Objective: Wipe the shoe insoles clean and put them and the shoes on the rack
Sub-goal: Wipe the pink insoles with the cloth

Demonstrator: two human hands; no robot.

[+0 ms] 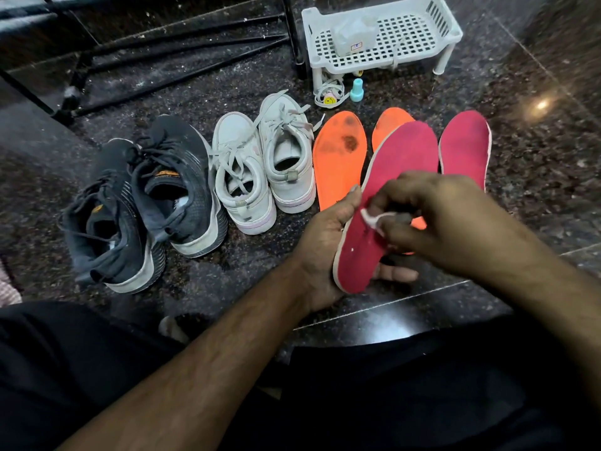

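Everything lies on a dark speckled stone floor. A row runs across it from left to right: a pair of dark grey sneakers, a pair of white sneakers, a stained orange insole, a second orange insole mostly covered by the lifted one, and a pink insole lying flat at the right end. The shoes touch one another within each pair, with only narrow strips of floor between the pairs and the insoles. Open floor shows to the right of the flat pink insole and in front of the row, toward the person's knees.

Behind the row stands a white slotted plastic rack, with a pale packet on its top tier. At its near left leg sit a coiled white lace and a small teal bottle. Black metal bars of a frame cross the floor at upper left.

The left hand holds a raised pink insole from below, thumb along its left edge and fingers curled under its heel end. The right hand hovers over the insole's middle, its grip pinching a small white wipe against the pink surface.
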